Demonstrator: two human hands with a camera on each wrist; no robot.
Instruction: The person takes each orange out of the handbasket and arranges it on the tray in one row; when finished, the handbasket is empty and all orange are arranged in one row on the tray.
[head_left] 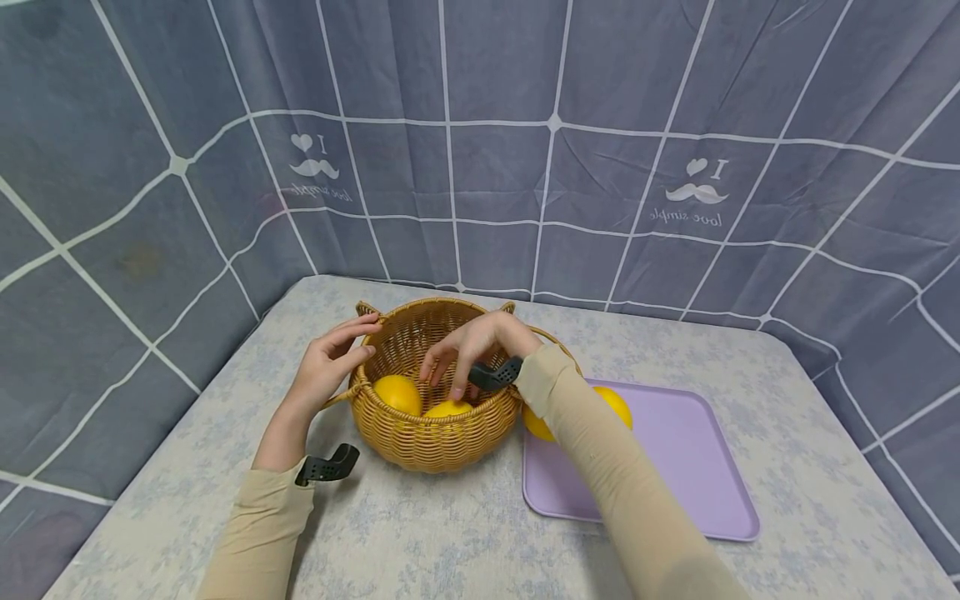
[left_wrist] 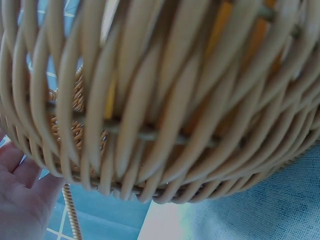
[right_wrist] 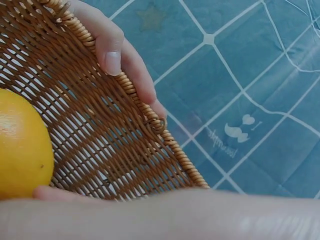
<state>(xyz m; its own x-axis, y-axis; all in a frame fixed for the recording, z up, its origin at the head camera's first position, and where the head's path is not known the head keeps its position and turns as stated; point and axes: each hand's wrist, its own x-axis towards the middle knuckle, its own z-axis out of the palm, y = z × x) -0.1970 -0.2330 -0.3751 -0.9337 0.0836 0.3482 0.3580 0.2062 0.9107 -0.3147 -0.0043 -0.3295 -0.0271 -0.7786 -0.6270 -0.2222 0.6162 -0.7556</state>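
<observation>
A woven wicker basket (head_left: pixel 431 442) with ear-like points on its rim holds two round yellow fruits, one yellow fruit (head_left: pixel 397 394) at the left and another yellow fruit (head_left: pixel 448 409) at the front. My right hand (head_left: pixel 480 346) reaches into the basket from above, fingers spread and loosely bent. Its thumb tip is at the front fruit. The right wrist view shows one smooth yellow fruit (right_wrist: pixel 22 145) close up beside a fingertip. At the basket's left rim is my left hand (head_left: pixel 326 367), its thumb and fairly straight fingers touching the rim.
Right of the basket lies a lilac tray (head_left: pixel 675 450) with more yellow fruit (head_left: pixel 613 404) at its back left, partly behind my right sleeve. Basket handles stick out at both sides. A grey-blue checked curtain (head_left: pixel 495 167) hangs behind the pale patterned table (head_left: pixel 420 542).
</observation>
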